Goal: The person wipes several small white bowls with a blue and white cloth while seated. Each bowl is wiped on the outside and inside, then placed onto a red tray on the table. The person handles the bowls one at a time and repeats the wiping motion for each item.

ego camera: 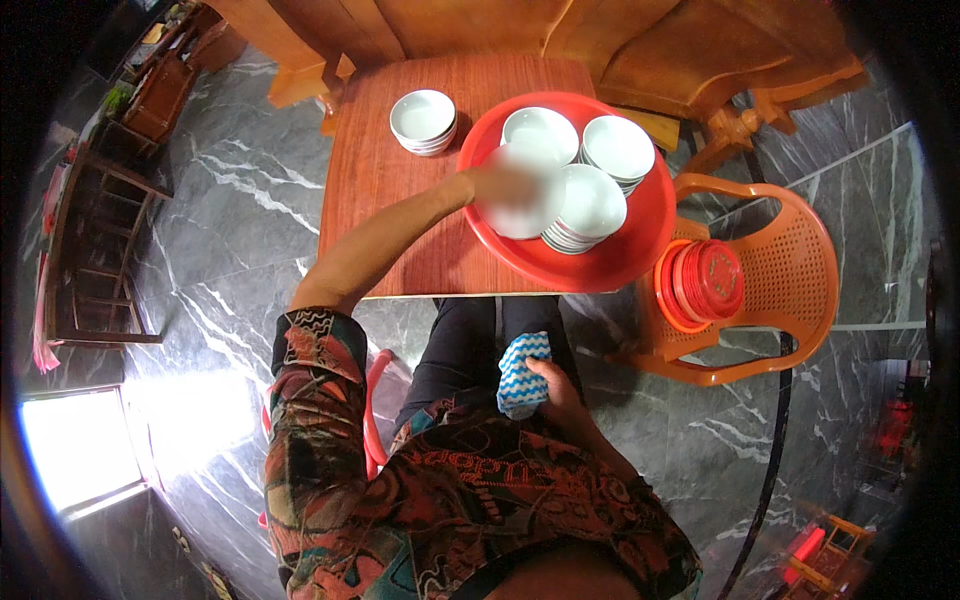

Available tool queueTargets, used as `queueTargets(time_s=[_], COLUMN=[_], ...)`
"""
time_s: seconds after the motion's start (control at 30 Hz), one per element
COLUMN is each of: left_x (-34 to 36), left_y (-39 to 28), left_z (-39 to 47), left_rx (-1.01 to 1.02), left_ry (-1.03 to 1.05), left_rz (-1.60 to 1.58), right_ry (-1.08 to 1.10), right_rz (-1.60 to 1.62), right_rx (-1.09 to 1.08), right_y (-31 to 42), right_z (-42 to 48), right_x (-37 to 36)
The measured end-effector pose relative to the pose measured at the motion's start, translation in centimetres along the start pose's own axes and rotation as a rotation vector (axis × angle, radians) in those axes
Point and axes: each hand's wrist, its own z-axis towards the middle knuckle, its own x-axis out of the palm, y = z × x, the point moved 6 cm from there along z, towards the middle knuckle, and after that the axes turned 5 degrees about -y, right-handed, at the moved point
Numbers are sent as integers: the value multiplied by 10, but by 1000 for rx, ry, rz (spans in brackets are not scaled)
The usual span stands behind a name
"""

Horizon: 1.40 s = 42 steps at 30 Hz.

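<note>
My left hand point(510, 187) reaches over a large red plastic basin point(641, 244), at the nearest white bowls point(517, 225). A blur covers this hand and those bowls, so its grip cannot be made out. Around it in the basin stand stacked white bowls: one stack at the back point(540, 129), one at the right point(618, 147) and one in front point(592, 199). Low over my lap, my right hand point(559, 390) holds a folded blue-and-white wavy-striped cloth point(523, 367). A shorter stack of white bowls point(424, 116) sits on the wooden table point(397, 195), left of the basin.
An orange plastic armchair point(787, 262) at the right bears nested red and orange plastic baskets or basins point(712, 279). Carved wooden furniture point(480, 30) borders the table's far side. A dark wooden chair point(105, 255) stands at the left on grey marbled floor point(225, 187).
</note>
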Motion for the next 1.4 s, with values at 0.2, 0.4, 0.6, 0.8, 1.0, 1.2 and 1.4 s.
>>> queueTargets(time_s=[0.2,0.4,0.6,0.8,1.0,1.2,1.4], left_x=[-6,-52,-66,-21,9,40,62], left_y=[28,12,12,-9,-11,13,46], left_z=[2,-20,-80,-91,-79,-82,-66], left_rx=[41,-175,-327,-341,-511,-619,-806], left_ry=[87,85,-214,-362,-691,-801,-768], left_rz=[-291,-414,-707,-1218,-1514,-1647,-1200], right_ry=[39,157,5,115,161,52,230], right_rz=[-407,-353,-275,49,-19,-352,-56], right_rx=[-224,-194,-173,18,-54,-281,-109], right_y=[-33,-42,-35,-5,-13,-50,-21], right_z=[40,53,40,5,14,71,25], right_x=[-68,-75,-55,28,4,-91,-20])
